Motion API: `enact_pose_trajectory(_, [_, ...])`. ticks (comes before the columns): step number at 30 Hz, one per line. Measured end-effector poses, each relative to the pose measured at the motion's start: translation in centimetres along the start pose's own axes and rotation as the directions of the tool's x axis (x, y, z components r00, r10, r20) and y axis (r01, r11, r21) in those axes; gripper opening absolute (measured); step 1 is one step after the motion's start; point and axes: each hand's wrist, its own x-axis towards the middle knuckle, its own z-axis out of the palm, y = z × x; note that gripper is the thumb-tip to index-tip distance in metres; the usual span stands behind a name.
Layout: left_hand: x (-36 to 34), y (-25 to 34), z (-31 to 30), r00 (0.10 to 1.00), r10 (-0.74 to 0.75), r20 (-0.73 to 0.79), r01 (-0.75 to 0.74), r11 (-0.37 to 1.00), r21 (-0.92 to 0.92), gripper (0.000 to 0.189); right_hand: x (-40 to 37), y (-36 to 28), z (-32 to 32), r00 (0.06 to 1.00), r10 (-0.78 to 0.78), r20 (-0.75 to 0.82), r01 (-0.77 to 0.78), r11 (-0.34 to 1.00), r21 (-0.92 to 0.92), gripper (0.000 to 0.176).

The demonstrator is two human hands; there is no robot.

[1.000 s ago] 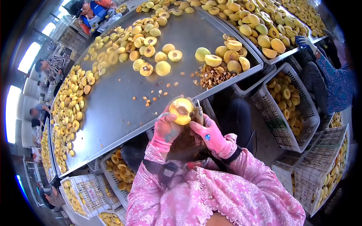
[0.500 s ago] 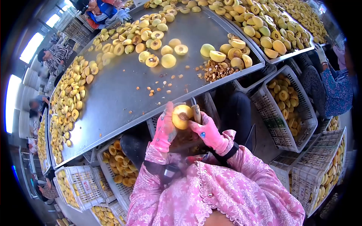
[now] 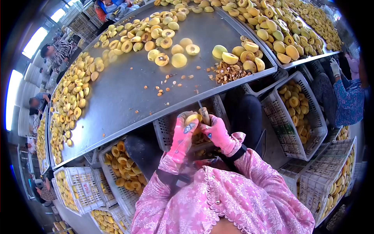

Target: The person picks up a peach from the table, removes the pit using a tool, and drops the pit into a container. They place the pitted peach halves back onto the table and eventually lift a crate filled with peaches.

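A peach (image 3: 191,118) is gripped in the left hand (image 3: 181,137), a knife (image 3: 203,113) in the right hand (image 3: 217,134), above a crate (image 3: 164,130) of peach halves (image 3: 198,139).

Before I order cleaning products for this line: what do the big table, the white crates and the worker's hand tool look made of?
Table: sheet metal, probably stainless steel; dull grey sheen, folded rim. Crates: moulded white plastic; open lattice walls. Tool: pale brown handle, maybe wood, with a thin metal-looking tip; too small to be sure.
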Motion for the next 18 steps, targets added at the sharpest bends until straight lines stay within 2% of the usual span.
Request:
enact_pose_trajectory(3, [-0.3, 0.7, 0.1, 0.998, 0.065, 0.003, -0.065, 0.994, 0.088, 0.032, -0.2, 0.2, 0.3, 1.0, 0.031, 0.005, -0.031, 0.999, 0.018, 0.025])
enact_pose_trajectory(8, [-0.1, 1.8, -0.5, 0.996, 0.005, 0.091, -0.029, 0.964, 0.265, 0.036, 0.1, 0.2, 0.5, 0.999, 0.048, 0.007, -0.048, 0.997, 0.064, 0.023])
enact_pose_trajectory(9, [-0.2, 2.0, -0.5, 0.995, -0.009, 0.099, -0.022, 0.952, 0.307, 0.036, 0.2, 0.3, 0.5, 0.999, 0.038, 0.012, -0.039, 0.999, 0.009, 0.022])
enact_pose_trajectory(11, [0.2, 0.6, -1.1, 0.998, 0.034, 0.053, -0.046, 0.967, 0.249, 0.036, 0.6, 0.3, 0.4, 0.999, 0.027, 0.024, -0.024, 0.995, -0.1, 0.021])
enact_pose_trajectory(12, [0.4, 0.2, -1.3, 0.998, 0.054, 0.032, -0.06, 0.973, 0.221, 0.036, 0.6, 0.0, 0.4, 0.999, 0.044, 0.027, -0.043, 0.999, -0.03, 0.019])
enact_pose_trajectory(13, [0.3, 0.6, -1.1, 0.999, -0.032, -0.014, 0.033, 0.998, 0.045, 0.035, 0.6, -0.6, 0.4, 0.998, 0.059, 0.03, -0.06, 0.997, 0.04, 0.017])
enact_pose_trajectory(15, [0.1, 2.0, -0.9, 0.973, -0.222, -0.054, 0.195, 0.929, -0.314, 0.033, 0.2, -1.8, 0.3, 0.994, 0.083, 0.065, -0.09, 0.988, 0.122, 0.015])
enact_pose_trajectory(16, [0.1, 1.8, -1.2, 0.987, -0.147, -0.062, 0.118, 0.931, -0.344, 0.03, -0.1, -2.5, 0.1, 0.991, 0.09, 0.098, -0.103, 0.986, 0.135, 0.015])
enact_pose_trajectory(17, [0.2, 2.0, -1.6, 0.988, -0.146, -0.056, 0.114, 0.917, -0.382, 0.029, -0.4, -3.1, -0.1, 0.986, 0.098, 0.132, -0.117, 0.982, 0.146, 0.014])
enact_pose_trajectory(18, [0.3, 2.3, -2.1, 0.988, -0.145, -0.054, 0.109, 0.9, -0.421, 0.029, -0.8, -3.6, -0.3, 0.973, 0.153, 0.172, -0.164, 0.985, 0.055, 0.021])
